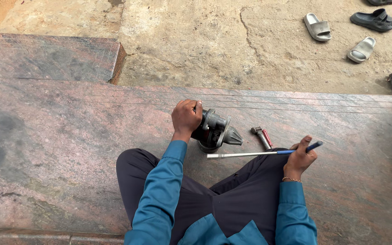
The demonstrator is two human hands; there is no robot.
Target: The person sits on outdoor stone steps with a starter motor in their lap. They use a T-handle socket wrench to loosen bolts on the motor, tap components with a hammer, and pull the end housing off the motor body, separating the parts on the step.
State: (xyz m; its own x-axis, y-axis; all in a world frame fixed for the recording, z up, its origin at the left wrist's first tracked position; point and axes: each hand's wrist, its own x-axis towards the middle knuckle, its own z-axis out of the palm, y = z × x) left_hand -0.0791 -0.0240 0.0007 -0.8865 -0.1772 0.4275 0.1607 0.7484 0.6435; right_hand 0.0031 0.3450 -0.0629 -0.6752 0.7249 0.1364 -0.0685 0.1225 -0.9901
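Motor housing (215,129) under left fingers (191,111)

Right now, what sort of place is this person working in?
Probably an outdoor yard or doorstep used for repair work. The person sits on a polished stone slab beside rough bare ground, sandals lie nearby, and the left hand steadies a motor part while the right hand holds a long tool.

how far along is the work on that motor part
Early, it seems. Done: the motor part sits on the stone slab. In hand: left hand grips it, right hand holds a long screwdriver. Left: its housing looks unopened; pliers lie untouched.
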